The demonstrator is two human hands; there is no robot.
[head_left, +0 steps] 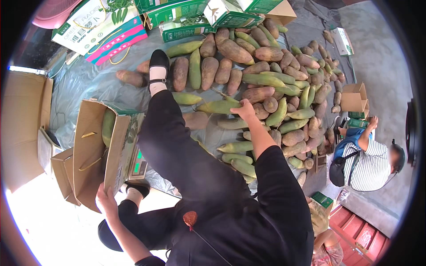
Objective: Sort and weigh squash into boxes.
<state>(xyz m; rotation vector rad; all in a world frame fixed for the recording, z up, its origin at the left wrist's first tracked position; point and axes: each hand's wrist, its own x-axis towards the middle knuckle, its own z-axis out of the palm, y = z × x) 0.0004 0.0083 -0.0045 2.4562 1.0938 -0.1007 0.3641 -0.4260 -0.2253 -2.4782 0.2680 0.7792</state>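
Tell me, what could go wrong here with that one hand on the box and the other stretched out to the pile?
The right hand reaches far out to a green fruit at the heap's edge; leaning that far, with one foot planted among the fruit, the person might lose balance. The left hand steadies the open carton only by a flap, so it could tip.

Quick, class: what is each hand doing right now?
Left hand: closed on the cardboard box flap.
Right hand: gripping a green fruit on the pile.

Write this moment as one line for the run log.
left hand: holds carton flap | right hand: grips green fruit on pile | scale beside carton
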